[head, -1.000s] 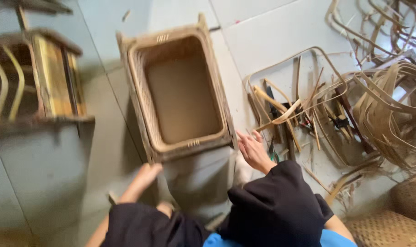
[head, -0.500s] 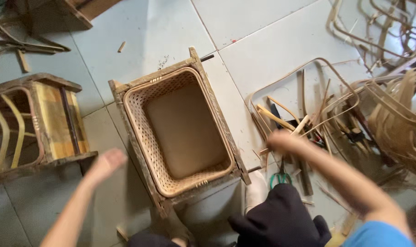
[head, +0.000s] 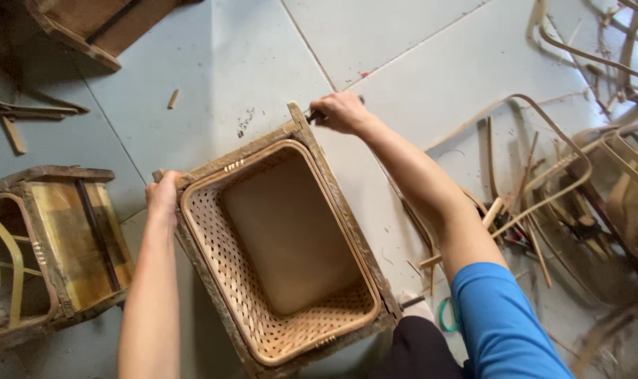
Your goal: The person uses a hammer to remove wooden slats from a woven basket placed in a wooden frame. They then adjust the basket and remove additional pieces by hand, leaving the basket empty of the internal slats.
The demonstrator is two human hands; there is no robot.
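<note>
Two corners of the basket frame (head: 280, 245) on the floor (head: 263, 63) are gripped: near-left by the left hand (head: 163, 198), closed; far-right by the right hand (head: 340, 112), closed around a dark tool (head: 313, 114).

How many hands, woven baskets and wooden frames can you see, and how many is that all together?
Hands: 2, the left hand and right hand, both gripping the frame around the basket.
Woven baskets: 1, the woven basket.
Wooden frames: 3, the basket's frame, the frame at left, the frame at top.
Total: 6
</note>
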